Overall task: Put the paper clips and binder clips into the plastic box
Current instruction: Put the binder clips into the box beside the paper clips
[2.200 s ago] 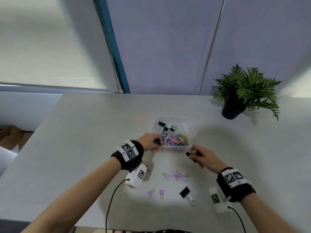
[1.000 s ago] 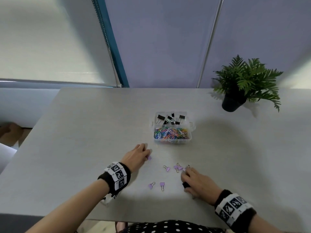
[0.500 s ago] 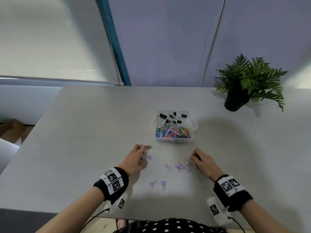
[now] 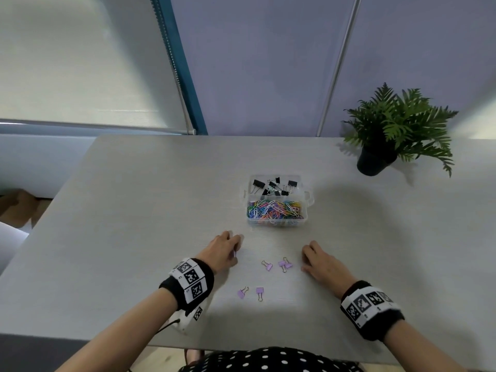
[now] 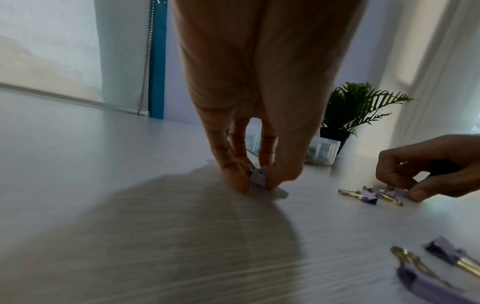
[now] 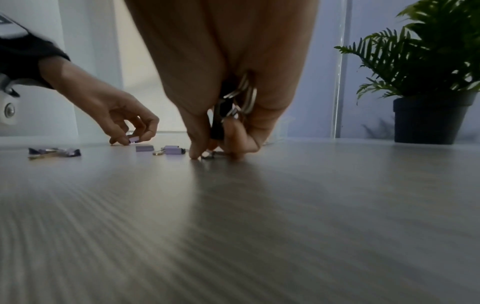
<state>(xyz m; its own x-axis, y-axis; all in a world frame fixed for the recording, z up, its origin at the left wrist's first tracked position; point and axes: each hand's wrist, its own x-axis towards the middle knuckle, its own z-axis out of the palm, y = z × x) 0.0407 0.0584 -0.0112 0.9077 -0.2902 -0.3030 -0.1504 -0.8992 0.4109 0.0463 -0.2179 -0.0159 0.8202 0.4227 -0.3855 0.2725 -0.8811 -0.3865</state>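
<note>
The clear plastic box (image 4: 308,200) holds black binder clips in its far half and coloured paper clips (image 4: 275,209) in its near half. My left hand (image 4: 233,250) pinches a small purple binder clip (image 5: 258,178) on the table between thumb and fingers. My right hand (image 6: 215,156) grips a black binder clip (image 6: 220,121) in the palm. Its fingertips (image 6: 195,154) touch the table beside a pair of purple clips (image 4: 285,265). Another purple clip (image 4: 267,265) lies between my hands. Two more (image 4: 242,292) (image 4: 259,292) lie nearer me.
A potted fern (image 4: 394,135) stands at the table's back right. The grey table (image 4: 134,210) runs to a wall and a window blind behind. Its front edge is close to my body.
Both hands came back from the box. My right hand took the black clip from the front of the table and moved forward to the purple pair. My left hand closed on a purple clip.
</note>
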